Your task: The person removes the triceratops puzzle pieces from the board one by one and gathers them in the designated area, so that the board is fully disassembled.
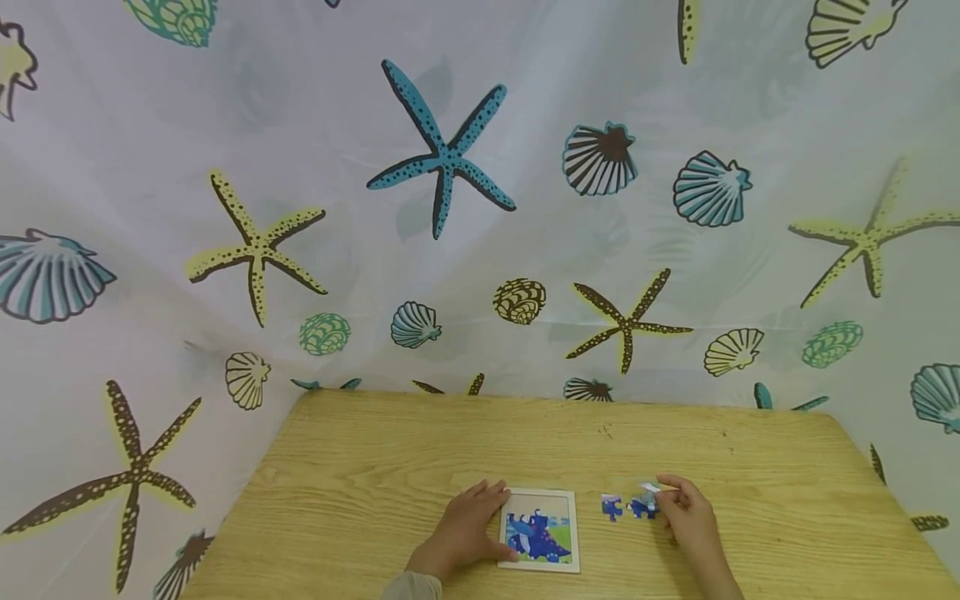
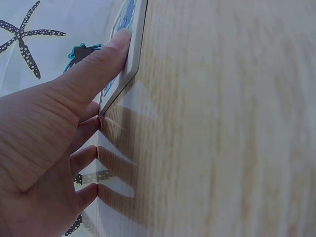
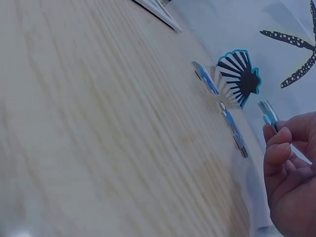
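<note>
A jigsaw puzzle board (image 1: 537, 567) with a pale frame lies on the table, its lower part filled with a blue dinosaur picture. My left hand (image 1: 468, 529) rests at its left side, thumb on the lower left corner and the other fingers spread along the edge. In the left wrist view, the thumb (image 2: 101, 59) presses on the board. To the right, my right hand (image 1: 686, 512) pinches a puzzle piece (image 3: 268, 116) between thumb and fingers, raised above the table. Two loose pieces lie beside it, a left one (image 1: 611, 507) and a right one (image 1: 642, 507), the latter partly covered.
The wooden table (image 1: 420, 442) extends around the board and pieces. Behind and at both sides hangs a white cloth (image 1: 337, 250) printed with starfish and shells, meeting the table's far edge.
</note>
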Tool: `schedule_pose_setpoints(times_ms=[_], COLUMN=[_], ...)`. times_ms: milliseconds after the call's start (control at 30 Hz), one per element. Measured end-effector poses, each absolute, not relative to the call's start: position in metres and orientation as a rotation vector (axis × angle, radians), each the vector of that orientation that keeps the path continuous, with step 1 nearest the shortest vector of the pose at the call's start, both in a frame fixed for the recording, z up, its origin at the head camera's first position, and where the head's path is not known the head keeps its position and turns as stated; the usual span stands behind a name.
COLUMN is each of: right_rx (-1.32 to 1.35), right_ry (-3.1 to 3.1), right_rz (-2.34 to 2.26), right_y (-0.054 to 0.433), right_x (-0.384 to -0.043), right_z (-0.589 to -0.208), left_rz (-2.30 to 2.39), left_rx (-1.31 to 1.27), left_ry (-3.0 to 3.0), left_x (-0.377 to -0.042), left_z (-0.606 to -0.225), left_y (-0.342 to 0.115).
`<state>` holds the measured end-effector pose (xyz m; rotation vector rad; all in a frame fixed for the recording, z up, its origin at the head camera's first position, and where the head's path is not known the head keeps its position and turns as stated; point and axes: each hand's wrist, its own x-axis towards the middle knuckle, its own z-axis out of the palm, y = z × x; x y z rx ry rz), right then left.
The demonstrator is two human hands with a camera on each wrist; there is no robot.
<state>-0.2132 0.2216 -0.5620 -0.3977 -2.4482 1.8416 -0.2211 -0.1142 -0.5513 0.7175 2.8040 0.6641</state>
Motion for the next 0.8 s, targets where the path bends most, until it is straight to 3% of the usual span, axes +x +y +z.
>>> schedule_pose_setpoints(times_ms=[400, 800], right_rx=[-0.490, -0.481], right_ry=[-2.491, -2.570], right_rz=[1.824, 1.733], right_y=[0.255, 0.255], right_x=[-0.205, -0.205], right_z=[-0.562, -0.565], left_rz=[0.677, 0.658], left_rx=[0.682, 0.696], left_ry=[2.798, 2.803], left_x=[-0.221, -0.223], left_z=[-0.552, -0.558], left_y=[-0.114, -0.115])
